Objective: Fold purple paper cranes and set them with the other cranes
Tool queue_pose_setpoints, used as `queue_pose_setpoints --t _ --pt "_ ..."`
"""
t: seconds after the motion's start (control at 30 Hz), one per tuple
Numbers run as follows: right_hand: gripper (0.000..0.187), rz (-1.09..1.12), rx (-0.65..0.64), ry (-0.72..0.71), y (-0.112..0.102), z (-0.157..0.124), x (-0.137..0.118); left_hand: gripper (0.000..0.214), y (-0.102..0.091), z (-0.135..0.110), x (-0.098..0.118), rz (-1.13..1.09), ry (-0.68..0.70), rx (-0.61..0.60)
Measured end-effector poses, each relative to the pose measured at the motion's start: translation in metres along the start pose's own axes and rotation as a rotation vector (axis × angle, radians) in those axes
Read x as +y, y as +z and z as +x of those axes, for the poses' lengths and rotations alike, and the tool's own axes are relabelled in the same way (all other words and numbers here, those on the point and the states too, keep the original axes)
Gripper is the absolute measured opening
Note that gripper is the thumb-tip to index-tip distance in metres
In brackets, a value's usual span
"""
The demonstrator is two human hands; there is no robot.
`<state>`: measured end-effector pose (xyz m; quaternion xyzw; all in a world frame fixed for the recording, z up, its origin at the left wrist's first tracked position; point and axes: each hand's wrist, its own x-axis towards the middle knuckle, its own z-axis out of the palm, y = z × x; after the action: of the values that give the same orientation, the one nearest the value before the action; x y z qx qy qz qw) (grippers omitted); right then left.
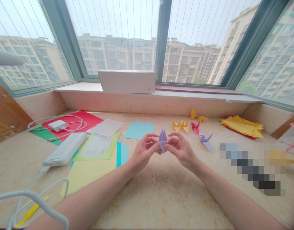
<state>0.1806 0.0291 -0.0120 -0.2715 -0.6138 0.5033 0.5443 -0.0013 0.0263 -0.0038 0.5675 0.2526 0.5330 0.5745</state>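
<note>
A small lavender origami crane [163, 141], its pointed tips upright and a flap folded out on each side, is held up above the stone counter between both hands. My left hand [147, 147] pinches its left side between thumb and fingers. From the right, my right hand [181, 147] grips the other side the same way. To the right of the hands lies a finished lavender crane [205, 140]. Beyond it are a red crane [195, 126] and several yellow cranes [180, 125]. Fingers hide part of the held paper's lower edges.
A stack of light blue paper [139, 130] lies beyond my left hand. Further left are a power bank [65, 149], a white charger [58, 126] with cables, and coloured sheets. Yellow paper [242, 126] sits at the right. A white box [127, 82] stands on the sill.
</note>
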Motion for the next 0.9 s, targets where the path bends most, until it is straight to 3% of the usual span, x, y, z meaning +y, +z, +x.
queue_pose_setpoints --t 0.23,0.5,0.67,0.9 --pt "0.037 0.037 -0.031 0.046 0.0026 -0.0012 -0.0069 0.036 -0.0027 -0.0016 -0.0004 0.081 -0.03 0.037" --pt "0.024 0.099 -0.059 0.113 -0.0013 -0.0008 -0.0049 0.042 0.0017 -0.0043 0.0001 0.019 -0.009 0.022" --pt "0.021 0.098 -0.097 0.136 0.0004 -0.0016 -0.0047 0.027 0.0045 -0.0063 0.005 0.1 0.025 0.017" --pt "0.024 0.062 -0.088 0.151 0.0021 -0.0017 -0.0087 0.027 0.0031 -0.0066 0.0076 0.164 0.03 0.028"
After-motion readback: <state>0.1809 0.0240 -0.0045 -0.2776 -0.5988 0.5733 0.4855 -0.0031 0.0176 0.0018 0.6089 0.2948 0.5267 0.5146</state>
